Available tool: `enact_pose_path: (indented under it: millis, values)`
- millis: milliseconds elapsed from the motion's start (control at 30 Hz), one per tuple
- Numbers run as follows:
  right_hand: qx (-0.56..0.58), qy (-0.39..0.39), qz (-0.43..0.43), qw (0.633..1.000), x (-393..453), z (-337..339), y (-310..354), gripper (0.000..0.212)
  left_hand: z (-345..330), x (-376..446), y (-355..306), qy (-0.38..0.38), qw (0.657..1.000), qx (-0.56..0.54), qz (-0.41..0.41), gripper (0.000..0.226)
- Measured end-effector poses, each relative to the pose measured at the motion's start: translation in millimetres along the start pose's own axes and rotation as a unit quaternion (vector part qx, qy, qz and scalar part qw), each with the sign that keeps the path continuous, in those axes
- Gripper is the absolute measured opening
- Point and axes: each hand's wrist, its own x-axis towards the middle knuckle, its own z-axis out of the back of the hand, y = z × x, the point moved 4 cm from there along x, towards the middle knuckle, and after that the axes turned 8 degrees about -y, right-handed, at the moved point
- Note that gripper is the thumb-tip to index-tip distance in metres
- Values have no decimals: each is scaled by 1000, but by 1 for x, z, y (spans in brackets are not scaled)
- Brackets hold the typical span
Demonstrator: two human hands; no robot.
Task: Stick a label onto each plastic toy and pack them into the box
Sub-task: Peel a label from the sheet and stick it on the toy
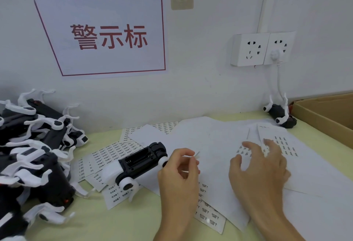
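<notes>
Your left hand (179,166) pinches small peeled label (196,154), just right of upturned toy (137,164). Your right hand (261,166) spread, flat on label sheet (282,145), holds nothing. Label flimsy, sticky: hold by edge. Toy light, rigid: grip black body, avoid thin white legs.

Toy pile (32,151) left, label sheets (219,145) centre, box (324,114) right

Glossy black-and-white plastic toy (137,164), matt white paper label sheets (219,145), brown matt cardboard box (324,114), smooth pale-yellow worktop (118,219).
</notes>
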Motion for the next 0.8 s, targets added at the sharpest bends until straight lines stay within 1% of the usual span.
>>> enact_pose_path:
  millis: [33, 67, 100, 167, 267, 400, 567, 800]
  values:
    - [59, -7, 34, 998, -2, 0, 5, 27, 0, 0, 0, 1, 1000, 6, -2, 30]
    - [122, 2, 59, 991, -5, -1, 11, 22, -1, 0, 0, 2, 1000, 11, -5, 30]
    - [168, 20, 76, 983, -9, -3, 16, 20, -1, 0, 0, 3, 1000, 16, -7, 28]
    - [214, 70, 89, 970, -16, -8, 22, 24, -2, 0, 0, 10, 1000, 20, -6, 27]
    - [238, 129, 91, 958, -22, -16, 24, 28, -3, 0, 0, 22, 999, 28, -10, 30]
    - [267, 155, 57, 949, -18, -18, 21, 30, -5, 0, 1, 35, 999, 32, -8, 36]
    - [295, 169, 29, 940, -16, -19, 20, 26, -5, -1, 2, 45, 998, 29, -10, 36]
    - [299, 176, 39, 937, -16, -20, 19, 22, -4, -2, 1, 46, 999, 25, -1, 31]
